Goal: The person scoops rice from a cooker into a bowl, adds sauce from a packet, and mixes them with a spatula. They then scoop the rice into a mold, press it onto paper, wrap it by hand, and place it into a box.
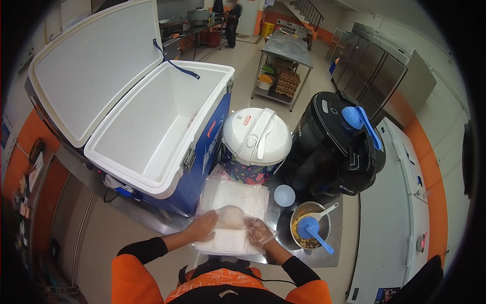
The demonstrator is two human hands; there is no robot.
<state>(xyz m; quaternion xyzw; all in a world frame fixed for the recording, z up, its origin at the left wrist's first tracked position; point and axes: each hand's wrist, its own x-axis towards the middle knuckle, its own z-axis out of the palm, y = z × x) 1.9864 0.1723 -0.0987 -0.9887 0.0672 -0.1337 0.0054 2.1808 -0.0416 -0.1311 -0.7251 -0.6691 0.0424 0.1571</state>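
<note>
A rounded, pale portion in clear plastic [232, 217] lies on a stack of white sheets [238, 195] at the front of the metal table. My left hand [202, 226], bare, has its fingers closed on the left edge of the plastic. On the other side, my right hand [259, 233] wears a loose clear glove, and its curled fingers grip the plastic's right edge. What is inside the plastic is too blurred to name. Right of that hand stands a steel bowl [324, 234] of yellowish-brown food, holding a blue scoop [310, 228] and a white-handled utensil [329, 209].
A big blue cooler [197, 185] with its lid up stands at left. Behind the sheets sits a white-lidded rice cooker [238, 129] with a white paddle. A black container [319, 142] carries blue ladles [353, 117]. A small light-blue cup [284, 195] is nearby. A person [233, 23] stands far back.
</note>
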